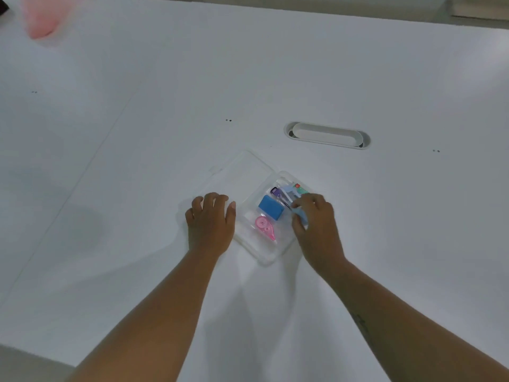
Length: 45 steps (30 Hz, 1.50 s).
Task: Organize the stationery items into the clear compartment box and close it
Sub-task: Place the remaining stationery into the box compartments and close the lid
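Observation:
A clear compartment box (pixel 264 253) lies open on the white table, its lid (pixel 242 172) folded flat to the upper left. Inside sit a blue eraser (pixel 271 207), a pink correction-tape dispenser (pixel 265 227), a purple item (pixel 276 192) and a green-and-red packet (pixel 300 188). My right hand (pixel 316 227) reaches over the box's right side with its fingers closed on a small light-blue item (pixel 300 215). My left hand (pixel 210 221) rests flat on the near corner of the lid, fingers spread, holding nothing.
A grey oval cable slot (pixel 327 135) is set into the table behind the box. A blurred pink object (pixel 41 15) shows at the far left corner. The table's near edge runs along the lower left.

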Each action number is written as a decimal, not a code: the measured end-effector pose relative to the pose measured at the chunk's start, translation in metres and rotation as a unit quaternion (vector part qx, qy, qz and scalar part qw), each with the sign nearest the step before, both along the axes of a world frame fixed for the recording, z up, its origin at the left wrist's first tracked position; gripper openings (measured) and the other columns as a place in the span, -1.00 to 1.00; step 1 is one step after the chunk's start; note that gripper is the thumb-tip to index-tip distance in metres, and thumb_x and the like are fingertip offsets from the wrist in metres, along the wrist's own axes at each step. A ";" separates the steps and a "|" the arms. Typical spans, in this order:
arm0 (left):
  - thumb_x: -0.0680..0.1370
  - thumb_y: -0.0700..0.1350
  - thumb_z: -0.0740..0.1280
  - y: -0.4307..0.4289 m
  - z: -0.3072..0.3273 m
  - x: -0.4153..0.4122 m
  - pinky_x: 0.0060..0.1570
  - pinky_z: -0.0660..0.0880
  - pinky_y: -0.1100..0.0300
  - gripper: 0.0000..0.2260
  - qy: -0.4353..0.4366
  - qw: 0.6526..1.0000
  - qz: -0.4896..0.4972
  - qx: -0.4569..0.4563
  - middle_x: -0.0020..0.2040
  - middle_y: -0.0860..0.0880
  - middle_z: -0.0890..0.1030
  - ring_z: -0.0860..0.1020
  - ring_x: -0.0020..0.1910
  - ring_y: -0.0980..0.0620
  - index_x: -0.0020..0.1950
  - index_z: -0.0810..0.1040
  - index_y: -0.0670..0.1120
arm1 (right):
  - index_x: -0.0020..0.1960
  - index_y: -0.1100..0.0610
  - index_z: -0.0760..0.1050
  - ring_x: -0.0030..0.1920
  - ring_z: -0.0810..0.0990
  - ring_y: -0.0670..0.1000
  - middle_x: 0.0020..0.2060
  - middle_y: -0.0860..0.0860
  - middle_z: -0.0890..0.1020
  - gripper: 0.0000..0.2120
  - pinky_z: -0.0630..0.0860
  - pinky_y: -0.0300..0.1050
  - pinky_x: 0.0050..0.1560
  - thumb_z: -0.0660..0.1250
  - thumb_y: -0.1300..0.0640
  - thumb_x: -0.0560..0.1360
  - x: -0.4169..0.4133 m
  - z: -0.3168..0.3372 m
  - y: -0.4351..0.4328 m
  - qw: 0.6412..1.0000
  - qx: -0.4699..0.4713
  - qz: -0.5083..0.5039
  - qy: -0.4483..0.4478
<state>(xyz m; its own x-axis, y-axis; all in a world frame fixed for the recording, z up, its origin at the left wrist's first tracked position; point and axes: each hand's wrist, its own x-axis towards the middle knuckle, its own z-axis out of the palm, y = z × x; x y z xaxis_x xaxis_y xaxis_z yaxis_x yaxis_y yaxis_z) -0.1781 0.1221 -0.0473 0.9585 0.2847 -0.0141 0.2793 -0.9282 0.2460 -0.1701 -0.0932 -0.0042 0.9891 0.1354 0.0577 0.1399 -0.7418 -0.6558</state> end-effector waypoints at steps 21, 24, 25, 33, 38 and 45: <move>0.61 0.09 0.07 0.024 -0.022 -0.007 0.31 0.26 -0.11 -0.64 0.005 0.997 -0.076 -0.011 0.45 -0.04 0.34 0.24 0.42 -0.15 0.37 0.35 0.04 | 0.34 0.10 0.47 0.26 0.53 0.16 0.34 0.04 0.51 -0.49 0.43 0.02 0.27 0.44 0.00 0.43 -0.070 -0.039 0.049 0.953 -0.270 0.137 0.015; 0.61 0.05 0.09 0.027 -0.023 -0.004 0.39 0.24 -0.09 -0.63 0.006 0.995 -0.098 -0.026 0.48 -0.09 0.31 0.19 0.46 -0.18 0.39 0.34 0.00 | 0.34 0.03 0.46 0.28 0.50 0.13 0.33 0.00 0.52 -0.52 0.35 0.06 0.34 0.24 -0.18 0.51 -0.068 -0.036 0.046 0.949 -0.286 0.134 -0.008; 0.61 0.03 0.09 0.028 -0.023 -0.003 0.41 0.23 -0.10 -0.63 0.009 0.994 -0.108 -0.032 0.49 -0.10 0.29 0.16 0.48 -0.19 0.40 0.33 -0.01 | 0.31 0.02 0.48 0.27 0.51 0.13 0.30 0.01 0.54 -0.54 0.39 0.06 0.31 0.20 -0.20 0.53 -0.063 -0.033 0.046 0.954 -0.271 0.131 -0.018; 0.61 -0.10 0.11 0.037 -0.014 0.031 0.29 0.37 -0.01 -0.63 0.038 0.964 -0.237 -0.112 0.53 0.04 0.20 -0.06 0.54 -0.02 0.43 0.34 0.03 | 0.52 -0.06 0.11 0.55 -0.01 0.05 0.55 -0.06 0.11 -0.45 0.00 0.07 0.54 -0.01 -0.21 0.57 0.016 -0.024 0.010 0.950 -0.282 0.136 0.014; 0.61 -0.13 0.12 0.026 -0.005 0.065 0.39 0.25 0.02 -0.60 0.061 0.933 -0.348 -0.065 0.55 0.10 0.16 -0.06 0.54 0.06 0.45 0.31 0.08 | 0.55 -0.07 -0.05 0.55 -0.12 -0.01 0.56 -0.06 0.01 -0.40 -0.05 0.09 0.54 -0.09 -0.24 0.57 0.012 -0.032 -0.011 0.939 -0.293 0.177 0.036; 0.63 -0.07 0.12 0.010 0.002 0.101 0.36 0.32 0.01 -0.63 0.056 0.900 -0.432 0.000 0.54 0.06 0.21 0.03 0.54 0.06 0.44 0.33 0.11 | 0.55 -0.09 -0.09 0.55 -0.11 -0.01 0.56 -0.06 0.02 -0.38 -0.19 0.00 0.51 -0.14 -0.28 0.55 -0.003 -0.045 -0.012 0.962 -0.256 0.082 0.048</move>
<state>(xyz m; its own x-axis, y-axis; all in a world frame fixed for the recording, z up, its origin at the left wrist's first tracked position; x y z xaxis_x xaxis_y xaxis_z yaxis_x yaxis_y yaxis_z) -0.0767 0.1316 -0.0451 0.8142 -0.5670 -0.1248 -0.5244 -0.8106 0.2607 -0.1734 -0.1050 -0.0497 0.9491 0.2771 -0.1496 0.2398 -0.9440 -0.2266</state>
